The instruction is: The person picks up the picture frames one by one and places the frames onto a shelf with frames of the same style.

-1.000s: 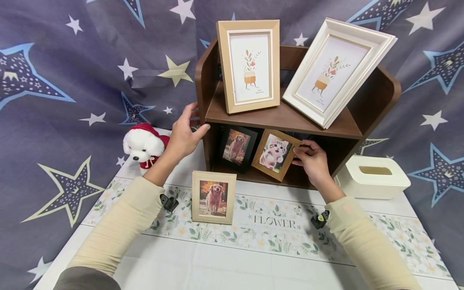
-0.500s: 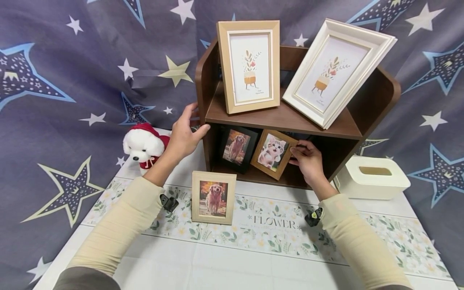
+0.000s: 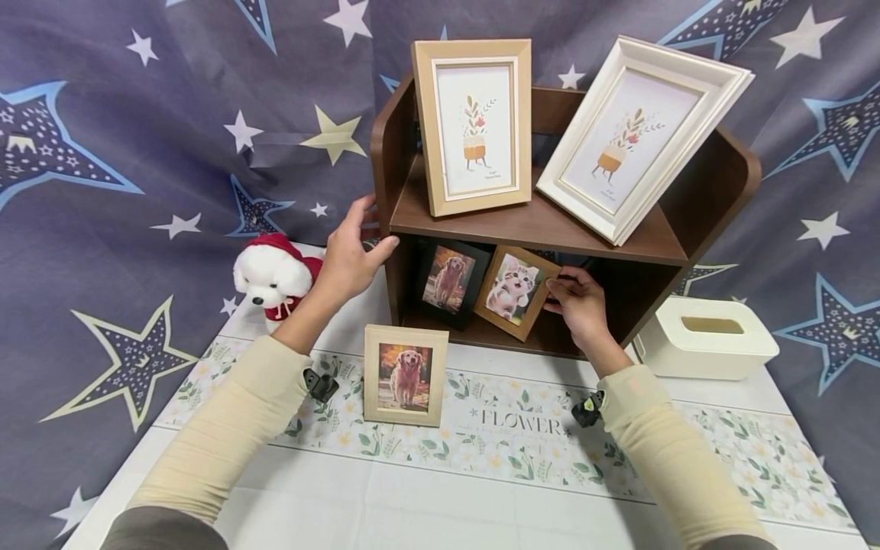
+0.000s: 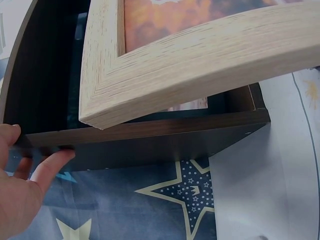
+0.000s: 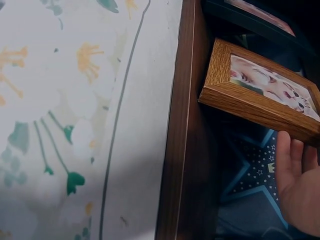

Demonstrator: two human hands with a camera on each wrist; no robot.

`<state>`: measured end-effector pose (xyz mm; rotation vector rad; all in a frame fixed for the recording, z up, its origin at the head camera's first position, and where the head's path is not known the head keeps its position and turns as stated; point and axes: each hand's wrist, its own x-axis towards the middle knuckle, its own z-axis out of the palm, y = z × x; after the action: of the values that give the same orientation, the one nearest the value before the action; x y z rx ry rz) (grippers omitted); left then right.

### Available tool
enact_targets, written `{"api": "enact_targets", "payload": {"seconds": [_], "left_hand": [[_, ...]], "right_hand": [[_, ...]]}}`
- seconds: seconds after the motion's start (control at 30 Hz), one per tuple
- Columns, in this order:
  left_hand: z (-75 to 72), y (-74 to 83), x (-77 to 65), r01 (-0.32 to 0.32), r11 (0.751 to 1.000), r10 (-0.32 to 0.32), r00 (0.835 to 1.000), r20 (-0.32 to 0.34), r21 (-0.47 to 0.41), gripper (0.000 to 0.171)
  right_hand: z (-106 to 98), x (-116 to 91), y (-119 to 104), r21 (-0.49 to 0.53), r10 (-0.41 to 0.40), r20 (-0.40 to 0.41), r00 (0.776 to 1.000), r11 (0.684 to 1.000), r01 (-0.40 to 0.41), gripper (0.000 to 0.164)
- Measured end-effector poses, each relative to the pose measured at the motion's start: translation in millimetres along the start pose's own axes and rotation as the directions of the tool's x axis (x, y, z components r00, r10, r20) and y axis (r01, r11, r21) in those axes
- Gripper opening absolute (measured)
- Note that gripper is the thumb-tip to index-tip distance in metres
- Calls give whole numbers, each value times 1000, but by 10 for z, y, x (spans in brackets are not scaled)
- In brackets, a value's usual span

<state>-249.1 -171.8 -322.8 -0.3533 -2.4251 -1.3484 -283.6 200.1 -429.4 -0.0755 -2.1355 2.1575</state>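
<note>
My right hand (image 3: 580,305) pinches the right side of a brown wooden picture frame (image 3: 490,299) with a kitten photo. That frame leans on the lower shelf, its left side close beside a black picture frame (image 3: 417,294) with a dog photo. In the right wrist view, fingers (image 5: 284,150) touch the lower edge of the brown frame. Against the left side panel of the dark brown shelf unit (image 3: 536,225), my left hand (image 3: 349,260) rests, thumb at the front edge. A light wood picture frame (image 3: 373,378) with a dog photo stands in front; it looms large in the left wrist view.
On the upper shelf stand a tan frame (image 3: 481,205) and a tilted white frame (image 3: 584,210). A white plush dog (image 3: 264,275) in red sits at left, a white tissue box (image 3: 708,351) at right. Starry fabric (image 3: 172,191) hangs behind the table (image 3: 412,489).
My right hand has shifted slightly left, sliding the brown kitten frame toward the black frame. The left hand stays at the side panel.
</note>
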Motion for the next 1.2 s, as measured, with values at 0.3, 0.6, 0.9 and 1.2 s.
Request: {"api": "enact_targets", "payload": {"seconds": [0.3,0.6,0.9,1.2], "left_hand": [[3,-16,0,-5,1000,5,1000,-1,1,64],[1,3,-5,1,1000,-1,1000,-1,0,63],[1,-1,-1,0,1000,0,1000,-3,11,64],[-1,-1,-2,6,1000,-6,1000,0,1,64]], "right_hand": [[24,22,18,-13,8,-3,1000,1000,-8,18],[26,60,32,-9,32,-10,999,999,-32,18],[44,87,26,-40,42,-5,999,998,-42,21],[63,86,8,-29,47,-5,999,998,-47,22]]}}
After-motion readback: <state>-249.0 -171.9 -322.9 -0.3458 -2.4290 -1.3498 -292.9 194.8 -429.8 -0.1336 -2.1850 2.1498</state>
